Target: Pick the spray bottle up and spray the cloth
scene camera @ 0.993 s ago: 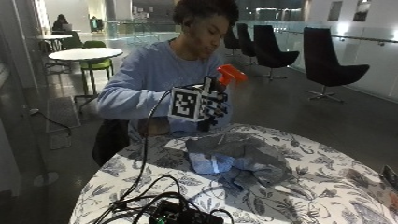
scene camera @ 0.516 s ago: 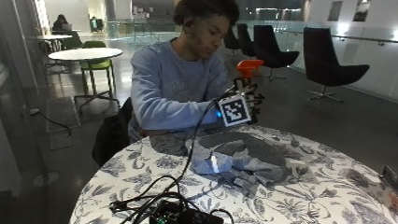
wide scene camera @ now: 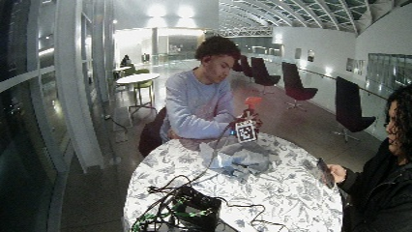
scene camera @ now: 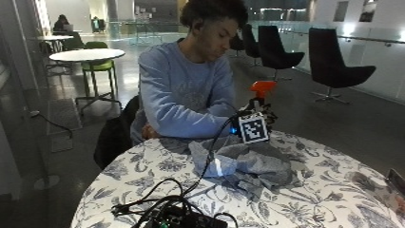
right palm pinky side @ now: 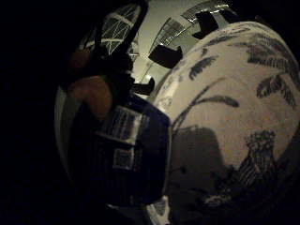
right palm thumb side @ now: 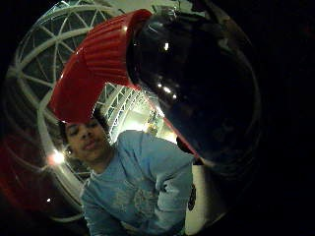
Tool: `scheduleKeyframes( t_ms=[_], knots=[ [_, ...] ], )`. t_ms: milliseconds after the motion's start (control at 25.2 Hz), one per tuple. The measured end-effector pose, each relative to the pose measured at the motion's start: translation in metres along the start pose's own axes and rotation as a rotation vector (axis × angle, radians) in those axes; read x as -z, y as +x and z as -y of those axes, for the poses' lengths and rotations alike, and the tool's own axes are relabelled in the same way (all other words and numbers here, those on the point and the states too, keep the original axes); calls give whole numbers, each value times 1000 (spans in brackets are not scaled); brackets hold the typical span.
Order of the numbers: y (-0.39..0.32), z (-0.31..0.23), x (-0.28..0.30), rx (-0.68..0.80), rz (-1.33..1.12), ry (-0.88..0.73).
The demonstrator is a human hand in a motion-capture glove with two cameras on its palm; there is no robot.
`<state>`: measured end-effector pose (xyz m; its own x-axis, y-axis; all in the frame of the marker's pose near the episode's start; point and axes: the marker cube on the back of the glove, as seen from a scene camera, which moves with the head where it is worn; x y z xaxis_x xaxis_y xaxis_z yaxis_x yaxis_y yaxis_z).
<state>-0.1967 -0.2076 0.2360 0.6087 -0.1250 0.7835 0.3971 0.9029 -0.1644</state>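
My gloved right hand [scene camera: 255, 119] grips a spray bottle with an orange-red head [scene camera: 262, 87], held upright at the far edge of the table. It is just beyond the crumpled grey cloth [scene camera: 244, 164], which lies in the middle of the floral table [scene camera: 329, 194]. In the wide outside view the spray bottle [wide scene camera: 251, 101] rises above the right hand [wide scene camera: 248, 126], behind the cloth [wide scene camera: 241, 159]. The little finger side palm view shows the spray bottle's dark blue labelled body [right palm pinky side: 126, 150] close to the tabletop [right palm pinky side: 225, 117]. The thumb side palm view shows the spray bottle's ribbed red head [right palm thumb side: 98, 69].
A black device with tangled cables [scene camera: 183, 216] sits at the table's near edge. A cable runs from it over the cloth to the hand. The bare left arm [scene camera: 152, 130] rests at the table's far rim. A second person [wide scene camera: 380, 169] sits at the right.
The hand has carried the bottle to the right across the cloth and then lowered it toward the table's far edge.
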Motion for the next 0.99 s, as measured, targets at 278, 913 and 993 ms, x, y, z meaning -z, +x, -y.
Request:
scheduleKeyframes(
  t_ms=[278, 913, 993],
  knots=[
    [-21, -10, 7, -18, 132, -40],
    [-71, -176, 219, -132, -462, 173],
    [-63, -204, 243, -194, -549, 244]
  ],
)
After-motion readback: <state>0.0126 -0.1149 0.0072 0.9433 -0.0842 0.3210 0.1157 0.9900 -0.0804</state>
